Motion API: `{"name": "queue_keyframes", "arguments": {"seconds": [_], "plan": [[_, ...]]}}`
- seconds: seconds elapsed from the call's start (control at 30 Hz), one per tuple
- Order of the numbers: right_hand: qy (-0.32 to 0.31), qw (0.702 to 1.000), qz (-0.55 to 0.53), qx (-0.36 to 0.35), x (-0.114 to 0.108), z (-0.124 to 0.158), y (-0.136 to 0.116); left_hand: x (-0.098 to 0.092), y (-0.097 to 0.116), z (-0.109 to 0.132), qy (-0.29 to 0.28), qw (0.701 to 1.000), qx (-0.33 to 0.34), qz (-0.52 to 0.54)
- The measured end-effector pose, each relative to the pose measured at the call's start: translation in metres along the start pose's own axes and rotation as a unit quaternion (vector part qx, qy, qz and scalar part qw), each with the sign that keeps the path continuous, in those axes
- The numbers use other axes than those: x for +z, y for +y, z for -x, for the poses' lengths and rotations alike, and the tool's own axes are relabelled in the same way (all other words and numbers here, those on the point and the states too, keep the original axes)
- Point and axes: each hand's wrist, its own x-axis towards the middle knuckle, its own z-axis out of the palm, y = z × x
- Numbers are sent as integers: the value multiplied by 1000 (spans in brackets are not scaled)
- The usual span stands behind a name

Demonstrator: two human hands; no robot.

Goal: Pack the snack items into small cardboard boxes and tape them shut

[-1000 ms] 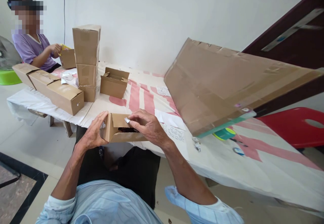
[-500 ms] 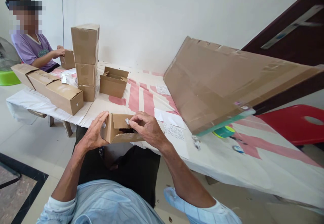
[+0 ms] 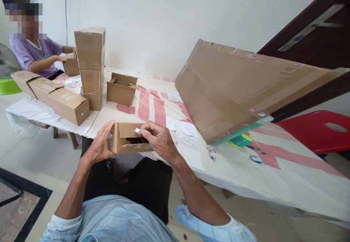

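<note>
A small open cardboard box (image 3: 124,144) sits at the table's near edge, held between my hands. My left hand (image 3: 100,145) grips its left end, fingers pressed against the side. My right hand (image 3: 158,140) rests on the box's right part and pinches a small silvery piece (image 3: 137,130) between thumb and forefinger, just above the box's opening. Something dark lies inside the box; I cannot make it out.
A big flat cardboard sheet (image 3: 240,85) leans over the table's right half, above a green tape roll (image 3: 241,140). Stacked boxes (image 3: 91,67), an open box (image 3: 121,89) and long cartons (image 3: 54,96) stand at the left. Another person (image 3: 35,50) handles a box at the far end. A red stool (image 3: 322,131) stands right.
My hands and the small box have barely moved. The person at the far end has shifted their hands on their box, reaching one arm toward the stack.
</note>
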Motion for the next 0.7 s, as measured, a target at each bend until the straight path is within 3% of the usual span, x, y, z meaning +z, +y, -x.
{"name": "queue_keyframes", "arguments": {"seconds": [0.53, 0.6, 0.7], "plan": [[15, 999, 0, -45, -5, 1, 1, -3, -9, 1, 12, 999, -21, 26], [48, 998, -13, -49, -12, 0, 1, -3, -13, 1, 16, 999, -30, 29], [150, 987, -4, -50, -38, 0, 13, -3, -20, -1, 27, 998, -47, 45]]}}
